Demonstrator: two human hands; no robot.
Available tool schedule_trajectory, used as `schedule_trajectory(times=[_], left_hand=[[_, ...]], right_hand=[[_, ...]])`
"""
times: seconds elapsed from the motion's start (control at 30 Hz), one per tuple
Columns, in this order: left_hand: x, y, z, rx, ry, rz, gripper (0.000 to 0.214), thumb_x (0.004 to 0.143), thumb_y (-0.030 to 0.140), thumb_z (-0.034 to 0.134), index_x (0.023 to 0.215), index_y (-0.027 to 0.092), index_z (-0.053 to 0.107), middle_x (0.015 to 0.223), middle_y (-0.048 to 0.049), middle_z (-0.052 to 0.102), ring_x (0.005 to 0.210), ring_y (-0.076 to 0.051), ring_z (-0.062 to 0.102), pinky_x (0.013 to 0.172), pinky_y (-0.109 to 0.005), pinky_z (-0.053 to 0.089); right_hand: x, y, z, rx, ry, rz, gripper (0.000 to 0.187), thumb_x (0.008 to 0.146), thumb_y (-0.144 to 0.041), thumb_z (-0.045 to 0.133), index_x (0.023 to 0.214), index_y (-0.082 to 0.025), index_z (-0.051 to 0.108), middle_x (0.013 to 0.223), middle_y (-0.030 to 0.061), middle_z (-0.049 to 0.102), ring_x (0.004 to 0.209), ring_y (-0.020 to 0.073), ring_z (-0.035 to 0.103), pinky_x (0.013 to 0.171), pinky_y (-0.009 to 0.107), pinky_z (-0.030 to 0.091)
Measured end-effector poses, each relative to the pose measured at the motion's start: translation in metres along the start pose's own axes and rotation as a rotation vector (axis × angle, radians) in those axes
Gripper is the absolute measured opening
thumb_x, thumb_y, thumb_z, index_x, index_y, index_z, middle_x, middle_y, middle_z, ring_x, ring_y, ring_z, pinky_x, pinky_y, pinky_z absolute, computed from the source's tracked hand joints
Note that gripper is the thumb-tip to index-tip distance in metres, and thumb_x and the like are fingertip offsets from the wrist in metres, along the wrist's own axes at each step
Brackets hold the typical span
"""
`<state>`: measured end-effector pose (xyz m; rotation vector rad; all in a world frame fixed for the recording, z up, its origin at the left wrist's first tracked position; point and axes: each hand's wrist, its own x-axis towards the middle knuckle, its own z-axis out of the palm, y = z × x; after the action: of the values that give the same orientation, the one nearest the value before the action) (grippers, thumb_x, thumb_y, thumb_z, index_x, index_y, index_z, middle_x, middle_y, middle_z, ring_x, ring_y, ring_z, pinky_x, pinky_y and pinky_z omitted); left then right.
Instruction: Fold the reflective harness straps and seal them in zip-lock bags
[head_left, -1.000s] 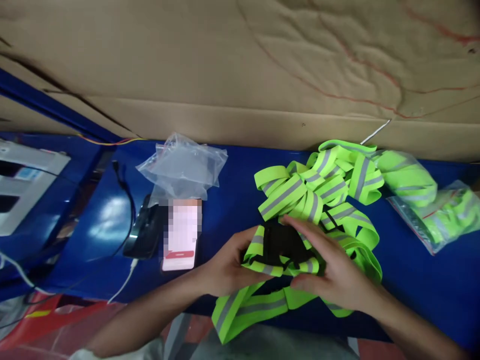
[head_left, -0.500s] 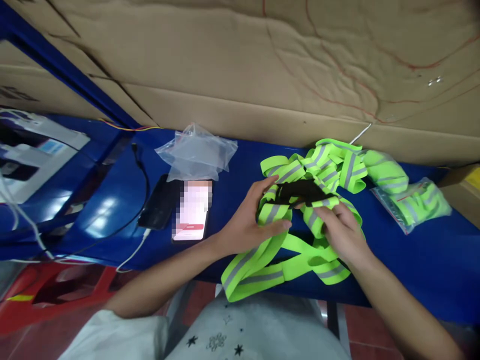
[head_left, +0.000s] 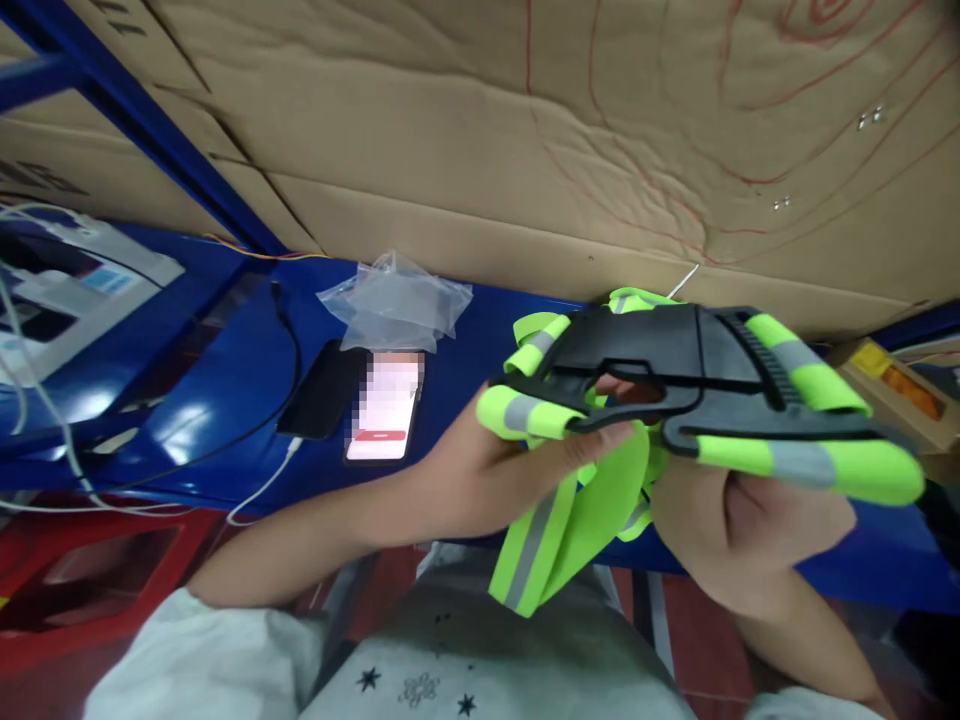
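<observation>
Buckle (head_left: 645,345): one, black plastic, its two halves meeting; right of centre in the frame, raised in front of the bench (head_left: 187,400). Strap (head_left: 607,525): bright yellow-green with a grey stripe, looped through both ends of the buckle, a length hanging below toward the lower centre. Further yellow-green band shows behind the buckle, partly hidden.

Left hand (head_left: 487,470): centre of the frame, gripping the buckle's left end, thumb along its near edge. Right hand (head_left: 750,520): lower right, fingers curled, beneath the buckle's right end; whether it grips cannot be told, the strap covering part of it.

Bench, blue, carries at left of centre: clear plastic bags (head_left: 405,305), a small pile; phone (head_left: 382,410), screen lit, just below the bags; black device (head_left: 319,395), flat, beside the phone, white cable (head_left: 262,500) at its lower end.

Cardboard (head_left: 420,130): brown, red lines at upper right. Box (head_left: 911,395): open, right edge, orange contents.
</observation>
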<state>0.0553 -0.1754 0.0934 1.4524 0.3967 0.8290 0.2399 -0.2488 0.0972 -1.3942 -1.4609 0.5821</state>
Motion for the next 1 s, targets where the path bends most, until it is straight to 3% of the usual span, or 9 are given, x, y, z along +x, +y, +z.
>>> schedule_trajectory(times=[0.13,0.3,0.43,0.53,0.6,0.67,0.77,0.9,1.0], left_hand=[[0.004,-0.021,-0.016,0.009,0.116,-0.019,0.026,0.098,0.041,0.072,0.116,0.024,0.079,0.116,-0.0045,0.08,0.127,-0.026,0.069,0.12,-0.043,0.05],[0.016,-0.072,-0.051,-0.516,0.064,-0.402,0.036,0.088,0.044,0.08,0.11,0.016,0.078,0.094,-0.009,0.08,0.091,-0.025,0.078,0.087,-0.037,0.062],[0.013,-0.084,-0.061,-0.8,-0.152,-0.418,0.042,0.08,0.04,0.083,0.114,0.017,0.076,0.079,-0.0052,0.072,0.087,-0.025,0.077,0.083,-0.035,0.06],[0.009,-0.086,-0.055,-0.797,-0.402,-0.472,0.055,0.083,0.052,0.079,0.126,0.02,0.068,0.075,-0.0011,0.063,0.066,-0.019,0.067,0.066,-0.032,0.055],[0.009,-0.087,-0.053,-0.622,-0.464,-0.505,0.054,0.085,0.053,0.08,0.125,0.02,0.065,0.072,0.0025,0.057,0.061,-0.014,0.057,0.063,-0.028,0.05],[0.01,-0.086,-0.053,-0.372,-0.395,-0.471,0.044,0.089,0.052,0.079,0.115,0.018,0.067,0.072,0.0033,0.055,0.064,-0.011,0.053,0.063,-0.026,0.047],[0.012,-0.086,-0.057,-0.105,-0.29,-0.402,0.043,0.099,0.058,0.062,0.098,0.016,0.07,0.079,-0.0007,0.061,0.067,-0.01,0.051,0.066,-0.026,0.047],[0.011,-0.098,-0.053,0.039,-0.176,-0.242,0.044,0.103,0.056,0.056,0.103,0.015,0.074,0.1,-0.0074,0.071,0.096,-0.017,0.066,0.094,-0.033,0.052],[0.008,-0.109,-0.042,0.006,-0.094,-0.169,0.039,0.1,0.053,0.062,0.101,0.015,0.072,0.101,-0.008,0.072,0.098,-0.019,0.068,0.096,-0.036,0.055]], right_hand=[[0.007,0.009,0.009,-0.04,0.006,-0.049,0.028,0.103,-0.041,0.061,0.081,-0.026,0.069,0.077,0.0037,0.065,0.078,0.0204,0.063,0.071,0.034,0.055],[0.035,0.05,0.018,0.48,-0.326,0.476,0.044,0.095,-0.063,0.067,0.091,-0.02,0.069,0.081,0.0022,0.069,0.058,0.0109,0.054,0.053,0.026,0.045],[0.036,0.078,0.022,0.59,-0.307,0.709,0.048,0.086,-0.066,0.076,0.082,-0.019,0.071,0.072,0.0024,0.07,0.059,0.0142,0.064,0.057,0.027,0.053],[0.027,0.09,0.031,0.578,-0.175,0.667,0.045,0.085,-0.066,0.076,0.081,-0.021,0.071,0.07,0.0008,0.07,0.067,0.0181,0.07,0.069,0.031,0.059],[0.022,0.096,0.038,0.523,-0.039,0.652,0.047,0.081,-0.069,0.078,0.082,-0.022,0.071,0.071,0.0007,0.072,0.072,0.0208,0.072,0.073,0.034,0.06],[0.018,0.1,0.044,0.469,0.045,0.657,0.051,0.077,-0.073,0.079,0.086,-0.023,0.072,0.074,0.0021,0.074,0.078,0.0236,0.074,0.074,0.036,0.061],[0.014,0.106,0.046,0.451,0.016,0.623,0.054,0.084,-0.076,0.071,0.096,-0.024,0.076,0.084,0.0043,0.078,0.086,0.026,0.076,0.077,0.039,0.062],[0.007,0.118,0.046,0.374,0.006,0.474,0.046,0.096,-0.069,0.06,0.099,-0.026,0.077,0.083,0.0022,0.075,0.081,0.024,0.074,0.074,0.039,0.061],[0.001,0.123,0.051,0.229,0.0,0.304,0.041,0.103,-0.062,0.054,0.106,-0.028,0.077,0.085,0.0024,0.074,0.081,0.0244,0.073,0.077,0.043,0.062]])
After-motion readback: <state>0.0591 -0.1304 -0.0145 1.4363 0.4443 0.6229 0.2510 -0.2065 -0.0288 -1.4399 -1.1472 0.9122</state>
